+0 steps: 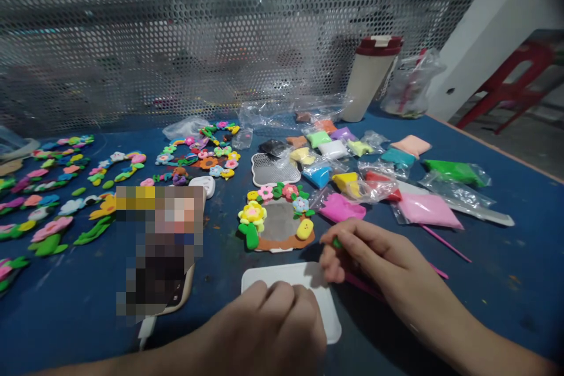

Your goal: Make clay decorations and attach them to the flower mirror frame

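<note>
My left hand (273,320) rests curled on a white plastic board (291,275), its fingers closed and its underside hidden. My right hand (365,252) sits just above the board's far right corner, pinching a small piece of green clay (337,242) between fingertips. A thin pink stick tool (365,286) lies under that wrist. Just beyond the board stands a mirror frame (277,226) decorated with clay flowers. Bagged clay packets (341,208) in many colours spread to the right, with a pink packet (341,207) nearest my right hand.
Several finished clay flower pieces (53,205) cover the blue table (506,282) at left. A pixelated phone (176,296) lies near my left hand. A cream cup with a red lid (370,76) and a plastic bag (412,85) stand at the back, before a perforated metal sheet (176,29).
</note>
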{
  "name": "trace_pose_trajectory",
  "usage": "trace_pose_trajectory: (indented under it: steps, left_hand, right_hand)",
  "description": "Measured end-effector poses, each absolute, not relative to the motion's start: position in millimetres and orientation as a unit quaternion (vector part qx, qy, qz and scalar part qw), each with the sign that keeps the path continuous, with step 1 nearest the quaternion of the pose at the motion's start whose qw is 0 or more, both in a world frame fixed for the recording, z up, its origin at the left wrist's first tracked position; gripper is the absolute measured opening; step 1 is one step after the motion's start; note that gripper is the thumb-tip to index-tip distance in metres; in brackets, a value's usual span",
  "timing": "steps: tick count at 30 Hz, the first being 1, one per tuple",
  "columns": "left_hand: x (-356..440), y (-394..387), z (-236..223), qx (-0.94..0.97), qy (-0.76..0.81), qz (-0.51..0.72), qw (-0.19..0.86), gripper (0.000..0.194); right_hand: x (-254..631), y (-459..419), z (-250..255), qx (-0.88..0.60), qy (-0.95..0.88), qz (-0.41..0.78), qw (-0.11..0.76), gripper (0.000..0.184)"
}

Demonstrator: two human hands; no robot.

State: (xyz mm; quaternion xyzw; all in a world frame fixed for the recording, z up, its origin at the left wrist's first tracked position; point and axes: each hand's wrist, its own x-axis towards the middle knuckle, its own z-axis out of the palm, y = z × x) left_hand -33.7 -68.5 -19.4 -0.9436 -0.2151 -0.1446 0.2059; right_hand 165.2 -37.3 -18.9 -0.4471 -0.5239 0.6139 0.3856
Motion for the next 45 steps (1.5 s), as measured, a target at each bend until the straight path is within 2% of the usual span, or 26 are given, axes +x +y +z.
trace_pose_trajectory:
  steps: [2, 5, 9, 13, 15, 17, 21, 23, 27, 30, 32, 36, 41, 45]
  left_hand:
    - [-32.7, -69.7, -23.1, -0.934, -0.226, -0.151, 0.231, 0.022]
    - [-31.0, -68.0, -28.5, -0.928, -0.254, -0.142, 0.231, 0.019]
    - [-30.7, -64.0, -30.0, -0.929, -0.263, -0.138, 0.222, 0.01]
    - [-31.7, -62.4, -27.3, -0.926, -0.264, -0.145, 0.226, 0.012]
    - [-32.4, -62.7, -27.0, -0.927, -0.258, -0.15, 0.229, 0.012]
    - [-33.2, -63.2, -28.2, -0.924, -0.257, -0.169, 0.229, 0.009]
    - [-35.2, -63.8, -31.7, -0.912, -0.268, -0.223, 0.215, 0.02]
    - [-36.8, -64.1, -31.1, -0.918, -0.259, -0.215, 0.21, 0.023]
    - [-40.8, -64.8, -25.0, -0.934, -0.232, -0.187, 0.196, 0.03]
    - [-42.9, -65.0, -21.2, -0.937, -0.236, -0.185, 0.18, 0.034]
    - [-43.0, -65.0, -20.6, -0.937, -0.239, -0.186, 0.176, 0.032]
    - [-40.3, -63.2, -22.7, -0.93, -0.24, -0.204, 0.189, 0.022]
    - [-37.8, -59.7, -23.3, -0.927, -0.234, -0.209, 0.205, 0.02]
    - [-40.0, -60.3, -19.7, -0.928, -0.23, -0.206, 0.211, 0.024]
  right_hand:
    - [166.5, -37.5, -19.2, -0.474, -0.543, 0.58, 0.379, 0.026]
    - [166.9, -37.9, -17.1, -0.501, -0.579, 0.532, 0.363, 0.015]
    - [164.7, -39.9, -14.5, -0.468, -0.595, 0.561, 0.336, 0.018]
    - [164.3, -41.2, -15.6, -0.482, -0.643, 0.517, 0.294, 0.013]
    - [164.6, -40.8, -16.2, -0.478, -0.653, 0.507, 0.297, 0.01]
    - [164.7, -40.6, -16.4, -0.465, -0.643, 0.529, 0.301, 0.015]
    - [164.4, -42.4, -16.4, -0.469, -0.643, 0.532, 0.29, 0.013]
    - [164.3, -43.6, -16.4, -0.471, -0.651, 0.521, 0.288, 0.009]
    - [164.3, -43.0, -16.4, -0.461, -0.617, 0.567, 0.292, 0.018]
    - [164.5, -40.8, -16.4, -0.472, -0.626, 0.543, 0.301, 0.014]
    - [164.6, -39.8, -16.2, -0.472, -0.633, 0.527, 0.315, 0.011]
    - [164.8, -40.2, -15.6, -0.462, -0.623, 0.544, 0.321, 0.015]
    - [163.9, -41.1, -15.2, -0.471, -0.633, 0.537, 0.301, 0.007]
    - [163.7, -41.2, -14.9, -0.464, -0.612, 0.566, 0.301, 0.011]
